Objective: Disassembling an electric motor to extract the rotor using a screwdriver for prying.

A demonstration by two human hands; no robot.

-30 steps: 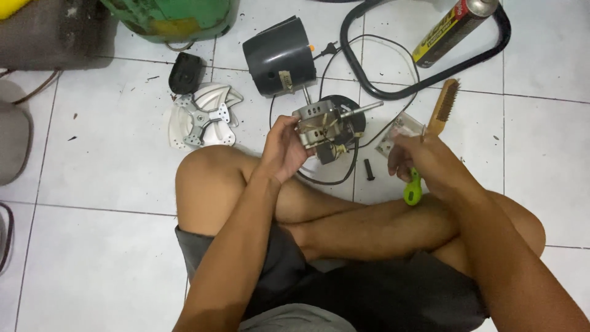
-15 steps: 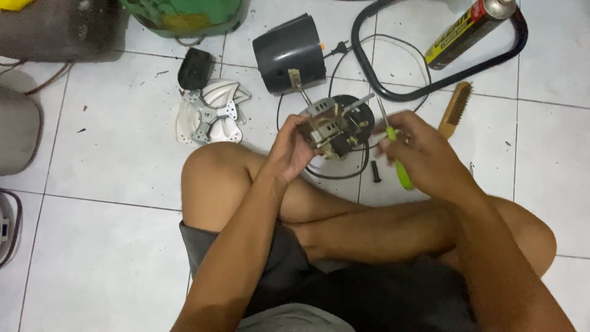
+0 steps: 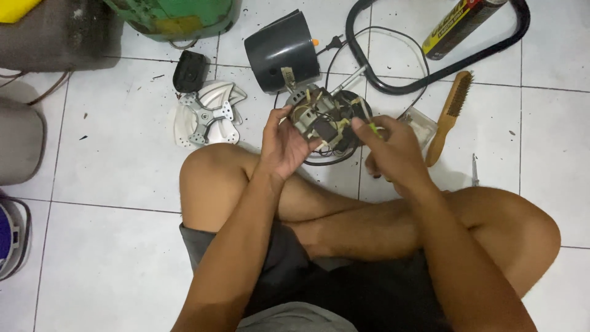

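The left hand (image 3: 284, 146) holds a small motor (image 3: 316, 118) above the floor (image 3: 117, 154), fingers curled around its side. The right hand (image 3: 393, 154) is closed on a green screwdriver (image 3: 373, 128); its handle is mostly hidden, and the tip cannot be made out against the motor. A brush (image 3: 447, 117) lies just beside.

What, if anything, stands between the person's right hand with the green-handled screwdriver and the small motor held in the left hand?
Nothing visible does. The left hand holds the motor up, and the right hand brings the screwdriver straight to its side. The motor's own wires lie close by.
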